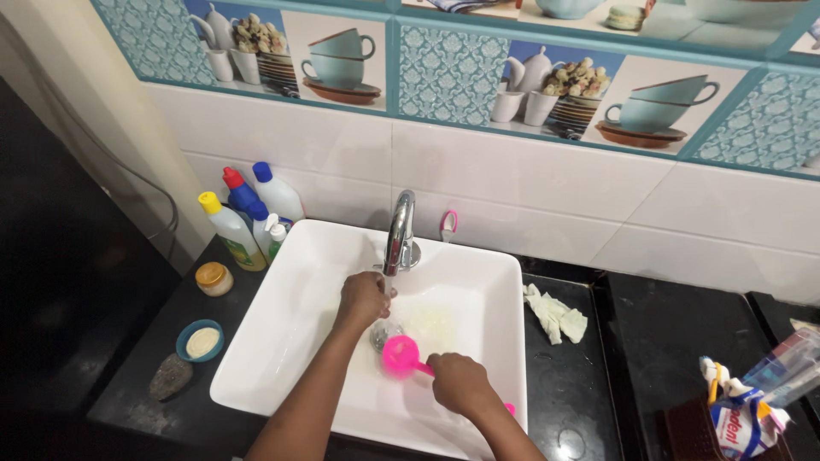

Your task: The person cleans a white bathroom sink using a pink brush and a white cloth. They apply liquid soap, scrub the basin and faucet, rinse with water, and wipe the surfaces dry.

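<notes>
Head view gives me the pink strainer (399,355) low in the white sink (282,341), just beside the drain. My right hand (459,382) has its fingers wrapped tight around the pink handle. My left hand (364,299) sits curled under the chrome tap (399,232); I cannot tell whether it grips anything. Cleaning bottles (248,218) stand at the sink's left corner, a crumpled cloth (555,314) on the dark counter (683,341) at right.

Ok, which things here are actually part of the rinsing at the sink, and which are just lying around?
In use: pink strainer held by the right hand; left hand under the tap; white sink.

Lying about: cleaning bottles, crumpled cloth, small jar, blue dish, grey stone, packets.
</notes>
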